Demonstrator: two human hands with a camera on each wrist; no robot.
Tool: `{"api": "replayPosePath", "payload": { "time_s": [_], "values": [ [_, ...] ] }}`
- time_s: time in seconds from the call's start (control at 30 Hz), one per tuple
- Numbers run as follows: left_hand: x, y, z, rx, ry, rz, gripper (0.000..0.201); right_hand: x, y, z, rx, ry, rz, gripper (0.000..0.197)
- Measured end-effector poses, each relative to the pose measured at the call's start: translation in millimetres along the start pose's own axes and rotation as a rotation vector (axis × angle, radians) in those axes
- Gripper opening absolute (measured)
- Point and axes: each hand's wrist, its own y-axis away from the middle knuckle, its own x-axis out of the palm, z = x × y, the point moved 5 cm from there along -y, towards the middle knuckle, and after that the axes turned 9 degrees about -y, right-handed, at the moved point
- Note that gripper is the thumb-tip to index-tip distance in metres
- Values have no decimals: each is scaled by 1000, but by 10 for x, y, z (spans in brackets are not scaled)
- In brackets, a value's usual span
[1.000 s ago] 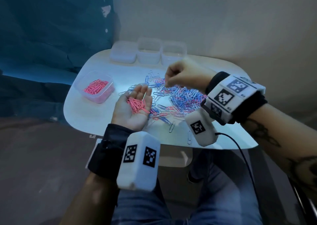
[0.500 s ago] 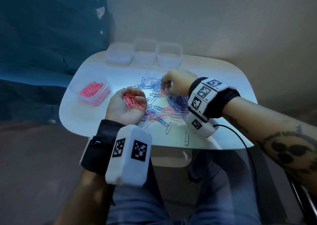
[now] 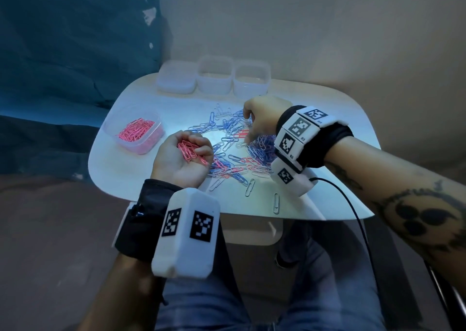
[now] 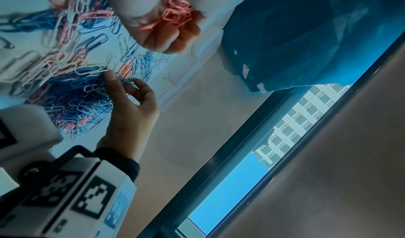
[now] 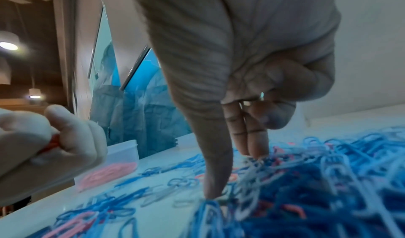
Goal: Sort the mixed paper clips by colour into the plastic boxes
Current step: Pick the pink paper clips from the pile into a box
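We read the table top [image 3: 118,179] as smooth, white and semi-gloss, throwing back a cool glare. Boxes: the clear plastic box [image 3: 136,149] with pink clips has thin glossy walls; the three plastic boxes [image 3: 214,83] at the back are the same translucent, slightly frosted plastic. Mixed paper clips [image 3: 234,154] look like wire with a smooth coloured coating in blue, pink and white, with a mild sheen. Wrist units [image 3: 186,235] are matt white hard plastic with printed black-and-white markers; the straps [image 3: 141,219] are matt black fabric. Cable [image 3: 353,209] is smooth black. Jeans [image 3: 201,303] are woven denim.
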Motion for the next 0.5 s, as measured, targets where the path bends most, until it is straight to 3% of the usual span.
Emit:
{"api": "replayPosePath", "payload": {
  "time_s": [0.13, 0.5],
  "values": [
    [-20, 5, -6, 3, 10, -2, 12, 40, -36, 64, -14, 24, -45, 26],
    [27, 28, 54, 8, 27, -16, 13, 158, -146, 29, 29, 30, 38, 23]
  ]
}}
